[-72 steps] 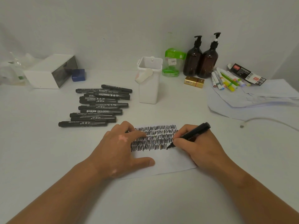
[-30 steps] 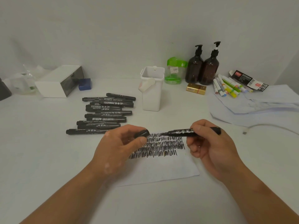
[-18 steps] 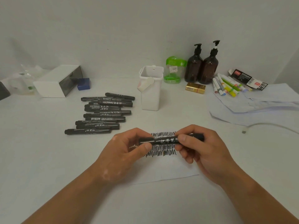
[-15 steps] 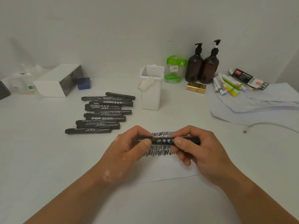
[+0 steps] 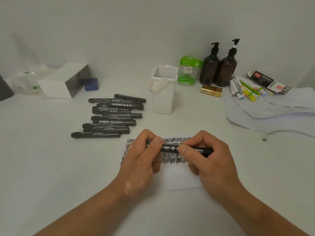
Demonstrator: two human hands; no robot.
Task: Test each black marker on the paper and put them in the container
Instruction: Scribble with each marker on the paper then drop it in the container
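1. We hold one black marker (image 5: pixel 170 148) level between both hands, over the scribbled paper (image 5: pixel 177 179).
2. Our left hand (image 5: pixel 141 160) pinches its left end; our right hand (image 5: pixel 209 160) curls round its right half.
3. The white container (image 5: pixel 163 103) stands beyond the hands, past the paper's far edge, with bare table (image 5: pixel 170 123) between.
4. The other markers (image 5: pixel 110 116) lie beyond our left hand, left of the container.
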